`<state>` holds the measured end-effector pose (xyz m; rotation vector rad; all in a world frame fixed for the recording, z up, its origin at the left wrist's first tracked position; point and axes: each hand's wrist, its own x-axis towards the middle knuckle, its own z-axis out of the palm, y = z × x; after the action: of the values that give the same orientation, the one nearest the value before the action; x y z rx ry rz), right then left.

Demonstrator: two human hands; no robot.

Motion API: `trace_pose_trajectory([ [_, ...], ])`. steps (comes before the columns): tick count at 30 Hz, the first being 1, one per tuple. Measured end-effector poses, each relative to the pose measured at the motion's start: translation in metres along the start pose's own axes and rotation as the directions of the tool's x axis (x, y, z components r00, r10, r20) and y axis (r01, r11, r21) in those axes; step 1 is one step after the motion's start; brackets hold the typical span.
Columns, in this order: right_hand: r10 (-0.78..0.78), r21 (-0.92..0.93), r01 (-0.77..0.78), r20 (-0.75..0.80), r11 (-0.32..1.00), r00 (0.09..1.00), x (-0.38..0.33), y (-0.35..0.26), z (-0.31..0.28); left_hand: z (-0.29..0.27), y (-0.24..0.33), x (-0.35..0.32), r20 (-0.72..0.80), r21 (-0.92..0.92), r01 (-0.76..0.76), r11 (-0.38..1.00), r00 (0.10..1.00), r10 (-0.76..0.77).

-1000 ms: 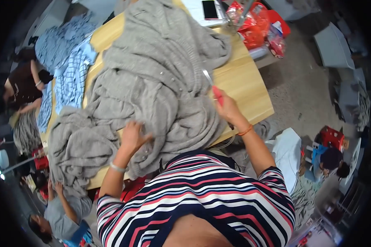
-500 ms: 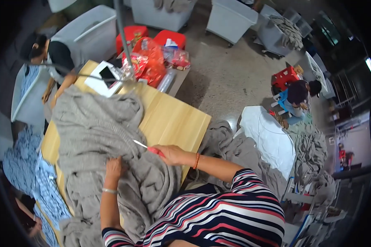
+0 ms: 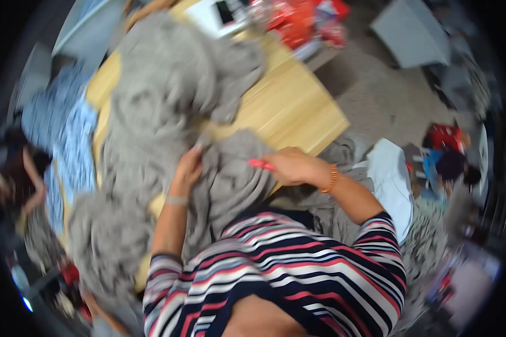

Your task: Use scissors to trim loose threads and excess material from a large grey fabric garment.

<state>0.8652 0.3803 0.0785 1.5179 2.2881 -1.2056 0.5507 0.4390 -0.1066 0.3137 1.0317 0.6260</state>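
Meanwhile, right hand (image 3: 291,167) fingers around red tool (image 3: 261,164); left hand (image 3: 189,167) fingers on grey fabric (image 3: 152,123).

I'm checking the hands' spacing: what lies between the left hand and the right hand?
In the head view, only folds of the grey knitted fabric lie between the left hand and the right hand, which holds a red tool.

A large grey knitted garment (image 3: 168,112) lies heaped and rumpled across the light wooden table in front of you, its folds running from the far edge down to the near one, where a bunched part hangs over the left corner. A slim red-handled tool (image 3: 261,164) sits level just above the grey cloth at the near edge, its tip pointing left; blur hides its shape.
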Motion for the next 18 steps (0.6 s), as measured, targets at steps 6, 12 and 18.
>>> trace_pose_trajectory([
  [6, -0.059, 0.006, 0.059, 0.036, 0.998, 0.998, 0.003, -0.011, 0.002, 0.032, -0.005, -0.011, -0.049, -0.271, -0.032, 0.962, 0.999, 0.019],
  [12, -0.165, 0.004, 0.167, 0.186, 0.986, 0.969, 0.004, -0.026, 0.017, 0.004, -0.019, 0.004, -0.009, -0.354, -0.085, 0.931, 0.996, 0.087],
  [18, 0.036, -0.054, -0.042, -0.103, 0.998, 0.994, -0.002, -0.012, 0.004, 0.002, -0.024, -0.012, 0.040, -0.247, 0.014, 0.969, 0.999, -0.004],
])
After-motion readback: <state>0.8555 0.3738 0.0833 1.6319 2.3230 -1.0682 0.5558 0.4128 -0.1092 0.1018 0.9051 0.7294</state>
